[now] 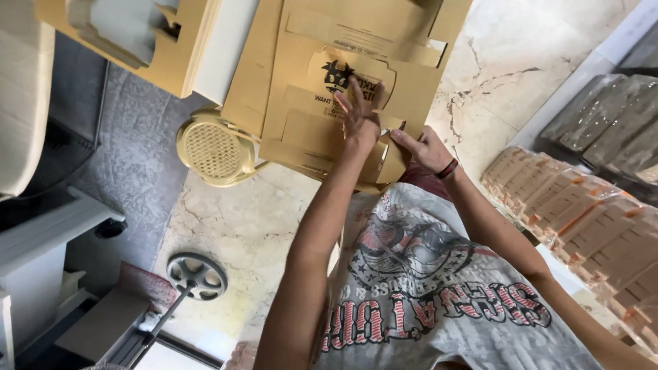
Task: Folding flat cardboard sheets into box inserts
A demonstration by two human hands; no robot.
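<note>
A flat brown cardboard box blank [322, 75] with a dark printed emblem lies on top of a stack of similar sheets in front of me. My left hand [360, 113] presses flat on it, fingers spread, just below the emblem. My right hand [423, 147], with a dark band on the wrist, pinches a small cardboard flap [396, 130] at the blank's near right edge, beside my left hand. My grey printed shirt fills the lower middle of the view.
A cream woven plastic stool [212, 147] stands under the sheets' left side. Rows of folded brown cartons [582, 219] are stacked at the right. Another cardboard pile [137, 41] sits at upper left. A round metal base on a pole [197, 275] rests on the marble floor [233, 219].
</note>
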